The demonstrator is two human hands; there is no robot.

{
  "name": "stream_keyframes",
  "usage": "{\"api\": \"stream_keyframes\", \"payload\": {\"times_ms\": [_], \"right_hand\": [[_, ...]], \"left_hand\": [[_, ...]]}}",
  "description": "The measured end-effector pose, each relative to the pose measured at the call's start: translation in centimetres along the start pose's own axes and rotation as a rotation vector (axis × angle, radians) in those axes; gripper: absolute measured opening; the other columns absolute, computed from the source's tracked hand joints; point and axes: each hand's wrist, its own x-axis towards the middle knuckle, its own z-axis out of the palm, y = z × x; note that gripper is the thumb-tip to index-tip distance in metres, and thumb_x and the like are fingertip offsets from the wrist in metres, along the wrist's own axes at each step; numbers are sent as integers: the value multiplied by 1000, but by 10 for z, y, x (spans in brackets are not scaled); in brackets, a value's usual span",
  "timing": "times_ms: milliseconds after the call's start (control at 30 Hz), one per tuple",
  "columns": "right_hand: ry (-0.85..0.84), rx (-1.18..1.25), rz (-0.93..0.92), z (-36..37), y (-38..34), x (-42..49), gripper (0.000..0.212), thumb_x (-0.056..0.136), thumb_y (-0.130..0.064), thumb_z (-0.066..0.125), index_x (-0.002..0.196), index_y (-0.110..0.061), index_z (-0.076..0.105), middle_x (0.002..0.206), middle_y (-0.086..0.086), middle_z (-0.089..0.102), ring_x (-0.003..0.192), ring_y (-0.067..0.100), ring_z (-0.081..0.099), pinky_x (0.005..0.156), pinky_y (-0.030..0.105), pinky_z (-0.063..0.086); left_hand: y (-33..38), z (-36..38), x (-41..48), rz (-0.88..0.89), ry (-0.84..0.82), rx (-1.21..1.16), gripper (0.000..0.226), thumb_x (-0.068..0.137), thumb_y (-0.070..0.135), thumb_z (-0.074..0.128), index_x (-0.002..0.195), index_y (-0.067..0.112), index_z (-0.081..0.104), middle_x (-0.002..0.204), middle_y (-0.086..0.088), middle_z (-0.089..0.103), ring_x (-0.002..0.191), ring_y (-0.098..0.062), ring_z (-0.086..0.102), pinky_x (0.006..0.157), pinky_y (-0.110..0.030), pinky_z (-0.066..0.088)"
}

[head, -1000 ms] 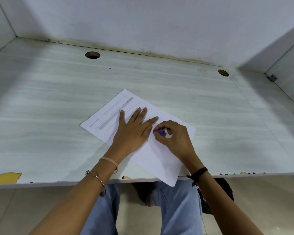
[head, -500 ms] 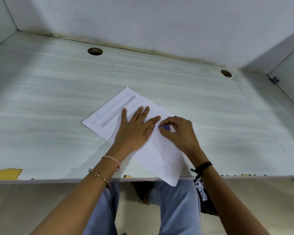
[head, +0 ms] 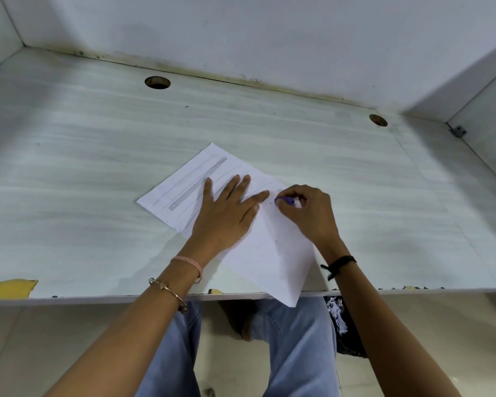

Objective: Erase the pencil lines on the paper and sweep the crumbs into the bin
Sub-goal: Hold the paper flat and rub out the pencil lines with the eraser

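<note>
Head view: I've got my left hand (head: 226, 213) spread flat, fingers splayed, pinning the paper (head: 272, 253) to the desk (head: 83, 167). My right hand (head: 307, 213) is curled tight around a purple eraser (head: 284, 200), pressing it on the sheet just beside the left fingertips. Pencil lines (head: 196, 181) show at the far end. Dark crumbs (head: 277, 242) speckle the near half, whose corner overhangs the desk edge.

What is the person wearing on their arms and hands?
Both forearms are bare, with no sleeves and no gloves. The left hand has a thin pink band at the wrist and, further up, a slim metal bangle. The right hand has a black cord bracelet tied at the wrist. No rings show.
</note>
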Motion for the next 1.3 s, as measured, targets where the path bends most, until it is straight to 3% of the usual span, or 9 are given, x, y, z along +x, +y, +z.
{"api": "stream_keyframes", "payload": {"times_ms": [167, 300, 433, 567, 700, 833, 967, 1100, 1300], "right_hand": [[-179, -29, -98, 8, -8, -15, 9, 77, -8, 75, 84, -14, 75, 78, -9, 68, 69, -3, 55, 64, 6, 35], [-49, 8, -23, 1, -1, 1, 7, 77, -6, 74, 82, -11, 74, 76, -6, 67, 67, -7, 55, 62, 5, 36], [-181, -22, -103, 7, -9, -17, 8, 77, -6, 74, 84, -11, 75, 76, -8, 66, 69, -7, 54, 63, 4, 35], [-34, -9, -26, 0, 2, -5, 9, 77, -4, 72, 82, -12, 73, 78, -6, 66, 67, -6, 53, 63, 5, 36], [-194, -42, -103, 3, -1, -18, 9, 78, -10, 74, 85, -15, 73, 81, -8, 67, 68, 1, 53, 64, 9, 37], [-72, 6, -37, -3, 1, -7, 9, 78, -4, 73, 84, -11, 73, 77, -10, 64, 66, -5, 53, 62, 7, 37], [-219, -15, -99, 2, -3, -16, 9, 78, -8, 73, 86, -14, 74, 82, -4, 69, 69, 2, 54, 64, 9, 38], [-39, 8, -28, 0, 2, -6, 9, 78, -5, 72, 84, -12, 73, 79, -7, 66, 70, -7, 54, 64, 6, 36], [-144, -18, -100, 6, 0, -16, 7, 80, -10, 73, 86, -14, 74, 81, -7, 68, 72, -4, 54, 67, 6, 36]], "left_hand": [[0, 1, 0, -5, -23, 40, 47, 104, 43, 10, 150, 49, 3, 163, 5, -8, 149, -14, -10, 114, -61, -8], [1, 0, 0, -1, -4, -2, 47, 104, 41, 11, 150, 49, 7, 163, 5, -4, 149, -14, -8, 115, -59, -9], [0, 1, 1, -1, -8, 44, 47, 103, 43, 2, 150, 50, 3, 163, 5, -6, 149, -14, -8, 115, -60, -7], [1, -1, -1, 3, -5, -4, 47, 104, 41, 10, 150, 50, 7, 163, 6, -4, 149, -12, -8, 115, -59, -8], [1, 0, 0, -2, 1, 2, 47, 104, 42, 10, 150, 50, 8, 163, 6, -4, 149, -12, -8, 115, -59, -7], [0, -1, -1, 4, -4, -6, 46, 104, 41, 11, 150, 49, 9, 163, 6, -3, 149, -13, -7, 115, -59, -8], [0, 0, 0, -5, -6, 2, 47, 104, 43, 10, 150, 50, 8, 163, 6, -4, 149, -12, -8, 115, -59, -8], [0, -1, 0, -1, -7, -1, 47, 104, 41, 11, 150, 49, 8, 163, 6, -4, 149, -13, -8, 115, -59, -8], [0, 1, 0, 0, -8, 15, 47, 104, 42, 11, 150, 50, 6, 163, 6, -4, 149, -13, -7, 115, -59, -7]]}}
